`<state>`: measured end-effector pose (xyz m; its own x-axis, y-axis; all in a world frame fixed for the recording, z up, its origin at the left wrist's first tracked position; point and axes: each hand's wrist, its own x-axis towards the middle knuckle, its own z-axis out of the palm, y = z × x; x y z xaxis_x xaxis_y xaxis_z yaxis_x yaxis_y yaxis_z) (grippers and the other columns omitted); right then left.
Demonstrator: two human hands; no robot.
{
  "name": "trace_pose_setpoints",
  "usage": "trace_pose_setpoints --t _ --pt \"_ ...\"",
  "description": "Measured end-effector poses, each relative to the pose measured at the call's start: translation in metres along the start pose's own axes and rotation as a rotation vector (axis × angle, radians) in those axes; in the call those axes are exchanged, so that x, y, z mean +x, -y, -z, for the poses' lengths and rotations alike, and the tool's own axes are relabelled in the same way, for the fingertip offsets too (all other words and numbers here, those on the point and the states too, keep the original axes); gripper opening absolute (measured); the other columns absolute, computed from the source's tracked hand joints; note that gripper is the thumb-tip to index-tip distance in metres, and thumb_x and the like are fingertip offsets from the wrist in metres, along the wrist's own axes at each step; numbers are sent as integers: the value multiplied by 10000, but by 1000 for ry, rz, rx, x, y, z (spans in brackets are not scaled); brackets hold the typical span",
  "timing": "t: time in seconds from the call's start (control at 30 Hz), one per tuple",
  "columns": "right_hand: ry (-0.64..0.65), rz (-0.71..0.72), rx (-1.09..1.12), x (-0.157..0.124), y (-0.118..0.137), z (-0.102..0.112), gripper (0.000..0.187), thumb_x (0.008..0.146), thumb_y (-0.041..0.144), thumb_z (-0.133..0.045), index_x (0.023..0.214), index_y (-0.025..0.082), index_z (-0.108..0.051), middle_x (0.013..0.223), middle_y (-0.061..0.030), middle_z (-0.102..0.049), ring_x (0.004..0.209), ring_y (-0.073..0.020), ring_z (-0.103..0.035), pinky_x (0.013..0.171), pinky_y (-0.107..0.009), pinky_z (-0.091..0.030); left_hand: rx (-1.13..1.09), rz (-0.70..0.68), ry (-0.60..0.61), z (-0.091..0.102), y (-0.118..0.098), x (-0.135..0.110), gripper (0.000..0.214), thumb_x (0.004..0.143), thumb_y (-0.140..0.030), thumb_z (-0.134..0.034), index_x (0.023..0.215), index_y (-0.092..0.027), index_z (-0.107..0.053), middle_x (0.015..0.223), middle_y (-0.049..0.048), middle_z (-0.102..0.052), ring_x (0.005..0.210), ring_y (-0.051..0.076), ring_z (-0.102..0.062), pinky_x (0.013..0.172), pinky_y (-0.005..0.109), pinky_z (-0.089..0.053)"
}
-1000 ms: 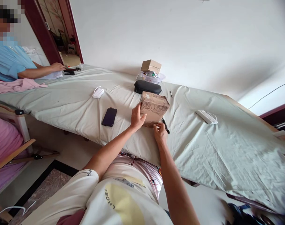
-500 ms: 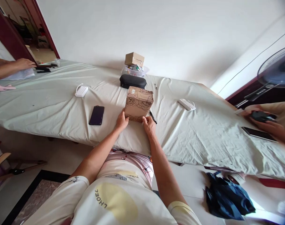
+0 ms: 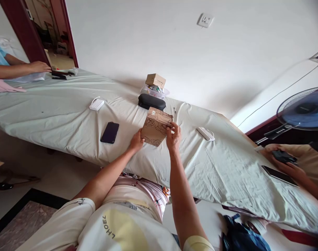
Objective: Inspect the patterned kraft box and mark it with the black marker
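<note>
A brown cardboard box [image 3: 155, 128] with dark scribbled line patterns sits tilted in front of me at the table's middle. Fingers of my left hand [image 3: 137, 141] grip its lower left corner, thumb on the near face. On the right side, my right hand [image 3: 174, 137] holds the box higher up, with thumb and fingers at its edge. A black case [image 3: 151, 101] lies just behind the box. To the left of my left hand is a dark phone [image 3: 110, 132]. The far faces of the box are hidden.
A clear plastic tub [image 3: 162, 93] carrying a small carton [image 3: 155, 80] stands against the wall. White corded blocks lie left [image 3: 96, 104] and right [image 3: 206, 133]. Another person's hands [image 3: 39, 67] are at the far left; a second person's hand [image 3: 292, 170] is at right, by a fan [image 3: 302, 108].
My right hand has moved from the box's lower right corner up along its right side. The box has turned and tilted slightly. The view has shifted, showing more wall.
</note>
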<state>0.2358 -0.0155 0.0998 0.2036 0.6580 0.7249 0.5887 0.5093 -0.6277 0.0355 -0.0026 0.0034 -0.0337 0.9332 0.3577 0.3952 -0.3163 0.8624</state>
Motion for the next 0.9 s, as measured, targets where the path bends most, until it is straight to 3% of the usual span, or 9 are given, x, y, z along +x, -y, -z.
trace_pose_setpoints --t 0.17,0.27,0.4,0.5,0.57,0.63,0.7,0.9 --pt "-118 -43 46 -12 -13 0 428 941 540 -553 1255 256 -613 1224 -87 -621 1008 -195 -638 761 -298 -571 -51 45 -72 -4 4 1 727 838 -113 -700 1520 -182 -459 1453 165 -640 1348 291 -618 1136 447 -503" --pt "-157 -101 59 -15 -21 9 485 946 572 -493 1294 244 -571 1216 -96 -616 1023 -205 -640 819 -327 -570 -63 90 -71 -5 5 2 712 865 -208 -739 1516 -164 -455 1374 181 -690 1248 301 -690 1074 454 -543" --pt "-205 -177 141 -22 -33 17 565 941 644 -423 1350 262 -496 1203 -96 -608 1050 -217 -643 831 -343 -567 -84 79 -36 -4 5 0 635 894 -333 -749 1460 -180 -506 1194 134 -772 1129 297 -745 1005 433 -574" --pt "-145 -322 232 -39 -42 8 575 902 698 -444 1310 293 -453 1151 -65 -612 962 -192 -654 737 -295 -561 -105 63 -30 -3 8 -1 466 927 -378 -704 1339 -195 -585 1096 106 -788 1050 275 -763 970 410 -587" --pt "-59 -462 256 -54 -46 -4 580 867 721 -462 1255 290 -438 1057 -38 -627 843 -176 -664 670 -274 -541 -115 74 -88 -2 11 0 455 932 -370 -690 1338 -195 -581 1204 131 -765 1125 276 -744 994 410 -582" --pt "33 -568 193 -65 -48 -15 558 838 694 -505 1196 268 -452 951 -20 -649 729 -175 -659 638 -278 -515 -107 94 -165 0 15 2 557 919 -331 -698 1428 -189 -522 1399 172 -682 1287 290 -675 1069 425 -551" --pt "78 -587 50 -72 -48 -20 482 826 598 -560 1147 245 -494 865 -11 -669 689 -181 -642 686 -306 -511 -80 102 -189 2 19 5 648 911 -304 -706 1500 -188 -464 1517 189 -597 1398 298 -597 1143 443 -506" --pt "151 -499 -346 -74 -47 -6 248 849 418 -546 996 228 -610 767 -39 -674 746 -239 -611 810 -390 -505 -32 66 -119 6 23 7 648 917 -266 -699 1517 -200 -462 1495 169 -620 1367 291 -621 1165 469 -495"
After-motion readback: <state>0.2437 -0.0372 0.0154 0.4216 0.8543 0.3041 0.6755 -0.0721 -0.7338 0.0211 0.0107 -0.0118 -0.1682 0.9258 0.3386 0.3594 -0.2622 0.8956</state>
